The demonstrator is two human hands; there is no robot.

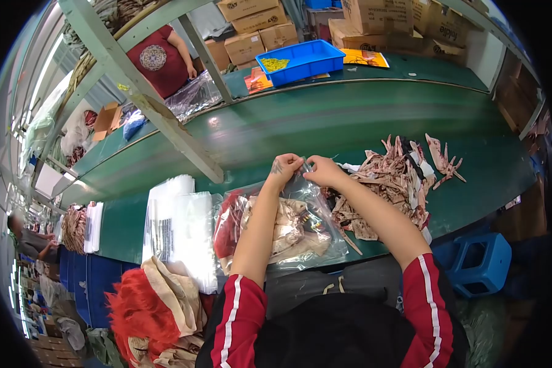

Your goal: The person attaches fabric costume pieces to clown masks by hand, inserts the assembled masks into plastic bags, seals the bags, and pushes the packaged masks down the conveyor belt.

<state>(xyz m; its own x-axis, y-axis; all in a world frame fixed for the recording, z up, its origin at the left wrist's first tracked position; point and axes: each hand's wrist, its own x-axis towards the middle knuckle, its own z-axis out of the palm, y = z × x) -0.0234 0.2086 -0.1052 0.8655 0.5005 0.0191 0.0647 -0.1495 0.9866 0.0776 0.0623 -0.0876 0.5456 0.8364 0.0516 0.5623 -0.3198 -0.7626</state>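
here, green table [122,227], cartons [257,21] behind blue tray [306,72], left fingers [295,162] and right fingers [316,165] pinching clear bag [294,214]

Both hands at the top edge of a clear bag [324,211]: left hand [286,170] and right hand [323,170] pinch it, close together. Bag lies on green table [122,230]; tan and red cloth visible inside. Left of it: white packets [193,224]. Right: heap of tan, red-blotched pieces [383,184], one piece [441,161] just apart. Lower left: red wig [142,300]. Beyond: blue tray [313,60] holding yellow bits [274,64]. Far left back: person in maroon shirt [159,61].
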